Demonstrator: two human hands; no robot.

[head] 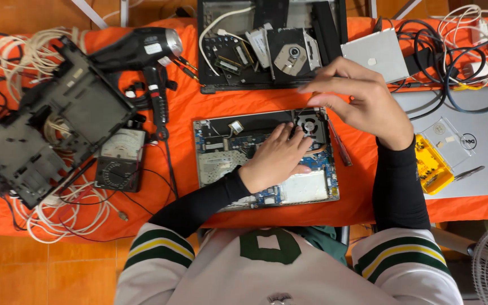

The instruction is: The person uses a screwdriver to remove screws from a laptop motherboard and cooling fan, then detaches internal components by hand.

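- Covering the whole bench, an orange cloth (182, 113) bears everything; a stripped black laptop chassis (46, 130) lies at far left over white cables (57, 214), and a second gutted laptop (266, 45) sits at the top.
- Lying in the middle, the opened laptop base (264, 158) shows its blue board and a round cooling fan (310, 124) in the upper right corner.
- Resting flat on the board, the left hand (275, 161) has its fingers spread, tips just beside the fan; it grips nothing.
- Hovering above the fan, the right hand (357, 101) has its fingers loosely curled; whether they pinch something small cannot be told.
- A black heat gun (142, 51), an analogue meter (120, 158) and a yellow bit case (433, 164) lie to the sides.
- Judged from this, work on the fan area is in hand; the next move calls for a steady board and a fine fingertip grip.
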